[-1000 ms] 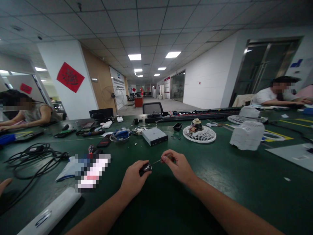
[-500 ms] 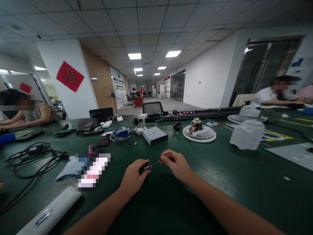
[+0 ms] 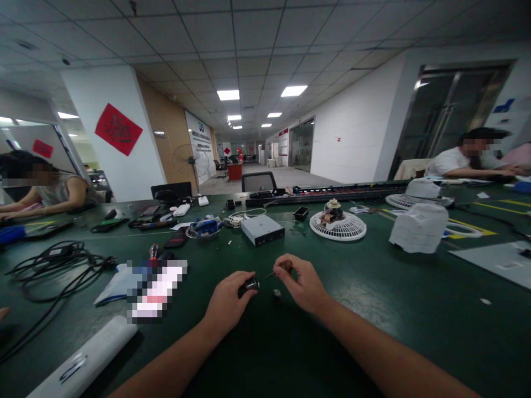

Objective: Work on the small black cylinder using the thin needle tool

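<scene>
Between the fingers and thumb of my left hand (image 3: 228, 296) is a small dark metal cylinder (image 3: 251, 283) with a shiny rim, its end facing right. My right hand (image 3: 302, 279) is closed around the brownish handle of a thin screwdriver (image 3: 269, 275). Its slim shaft points left towards the cylinder, and a small gap seems to lie between tip and rim. On the green table just below the shaft, between both hands, is a small roundish grey piece (image 3: 276, 293). The fingers hide most of the handle and the cylinder's rear.
Ahead stand a grey disc drive (image 3: 262, 229), a small black tray (image 3: 301, 213) and a white fan grille (image 3: 338, 225) bearing a motor. A white housing (image 3: 420, 228) is at the right. Black cables (image 3: 58, 265) and a long white casing (image 3: 83, 359) lie left. People sit on both sides.
The screwdriver's tip has drawn back slightly from the cylinder. A small grey piece now lies on the table below, where none showed before. Both hands keep their grip.
</scene>
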`<act>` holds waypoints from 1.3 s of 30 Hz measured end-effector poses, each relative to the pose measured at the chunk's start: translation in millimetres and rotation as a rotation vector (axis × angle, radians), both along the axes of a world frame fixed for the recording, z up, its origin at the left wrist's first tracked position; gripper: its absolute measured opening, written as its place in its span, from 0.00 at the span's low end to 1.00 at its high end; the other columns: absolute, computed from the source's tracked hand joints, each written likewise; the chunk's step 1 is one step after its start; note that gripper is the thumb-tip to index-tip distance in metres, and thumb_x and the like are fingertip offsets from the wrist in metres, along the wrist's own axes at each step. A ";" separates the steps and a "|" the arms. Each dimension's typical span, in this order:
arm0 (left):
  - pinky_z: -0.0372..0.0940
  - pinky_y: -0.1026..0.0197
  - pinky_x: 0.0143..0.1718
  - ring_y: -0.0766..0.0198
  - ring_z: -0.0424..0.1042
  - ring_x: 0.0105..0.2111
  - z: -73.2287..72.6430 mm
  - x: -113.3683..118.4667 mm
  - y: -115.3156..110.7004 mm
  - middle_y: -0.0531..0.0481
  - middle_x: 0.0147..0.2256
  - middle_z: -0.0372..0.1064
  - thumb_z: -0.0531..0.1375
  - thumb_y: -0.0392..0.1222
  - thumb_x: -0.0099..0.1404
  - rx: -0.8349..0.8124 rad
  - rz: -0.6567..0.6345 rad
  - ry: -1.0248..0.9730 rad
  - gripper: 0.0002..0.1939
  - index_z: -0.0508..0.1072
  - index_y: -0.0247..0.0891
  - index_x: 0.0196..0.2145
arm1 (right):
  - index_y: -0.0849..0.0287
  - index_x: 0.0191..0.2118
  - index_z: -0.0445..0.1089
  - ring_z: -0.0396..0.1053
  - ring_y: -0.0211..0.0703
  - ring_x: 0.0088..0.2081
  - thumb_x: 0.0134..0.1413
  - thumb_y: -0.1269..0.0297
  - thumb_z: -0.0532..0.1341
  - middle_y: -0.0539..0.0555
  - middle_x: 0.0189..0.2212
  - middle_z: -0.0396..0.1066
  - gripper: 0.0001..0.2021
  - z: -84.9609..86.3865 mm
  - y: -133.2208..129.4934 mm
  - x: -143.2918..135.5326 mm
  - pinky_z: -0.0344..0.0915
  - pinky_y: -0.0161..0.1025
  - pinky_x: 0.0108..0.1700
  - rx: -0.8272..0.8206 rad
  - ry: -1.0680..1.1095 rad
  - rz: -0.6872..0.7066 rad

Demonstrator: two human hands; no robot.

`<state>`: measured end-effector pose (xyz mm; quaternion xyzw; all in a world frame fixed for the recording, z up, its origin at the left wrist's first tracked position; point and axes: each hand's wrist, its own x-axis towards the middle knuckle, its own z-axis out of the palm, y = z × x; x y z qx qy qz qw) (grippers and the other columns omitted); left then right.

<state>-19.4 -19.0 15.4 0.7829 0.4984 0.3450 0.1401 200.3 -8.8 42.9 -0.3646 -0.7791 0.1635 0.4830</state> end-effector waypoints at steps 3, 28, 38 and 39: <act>0.66 0.52 0.53 0.55 0.74 0.48 0.2 0.7 -1.1 0.48 0.48 0.76 0.64 0.36 0.62 -0.015 -0.005 0.014 0.18 0.76 0.42 0.50 | 0.57 0.35 0.66 0.69 0.46 0.39 0.65 0.66 0.54 0.57 0.37 0.71 0.07 1.4 1.0 3.2 0.64 0.40 0.42 0.141 -0.019 -0.006; 0.67 0.51 0.51 0.53 0.72 0.48 5.7 5.2 -12.4 0.47 0.48 0.74 0.65 0.33 0.60 0.103 -0.111 0.088 0.23 0.71 0.43 0.53 | 0.53 0.36 0.78 0.74 0.44 0.37 0.58 0.70 0.63 0.51 0.35 0.78 0.06 -4.3 -1.7 -12.6 0.65 0.39 0.39 -0.139 -0.297 0.061; 0.69 0.53 0.46 0.55 0.74 0.44 1.6 4.7 -12.3 0.47 0.45 0.75 0.65 0.31 0.60 0.245 -0.184 0.087 0.22 0.70 0.42 0.51 | 0.57 0.30 0.77 0.71 0.42 0.33 0.50 0.70 0.69 0.50 0.31 0.75 0.02 -5.4 1.2 -11.0 0.63 0.36 0.36 -0.179 -0.323 -0.020; 0.69 0.53 0.46 0.55 0.74 0.43 1.6 4.5 -12.1 0.47 0.45 0.75 0.65 0.31 0.60 0.259 -0.200 0.086 0.21 0.70 0.42 0.50 | 0.57 0.30 0.77 0.71 0.41 0.33 0.50 0.69 0.70 0.50 0.30 0.74 0.02 -5.0 1.2 -11.0 0.62 0.36 0.35 -0.184 -0.330 -0.024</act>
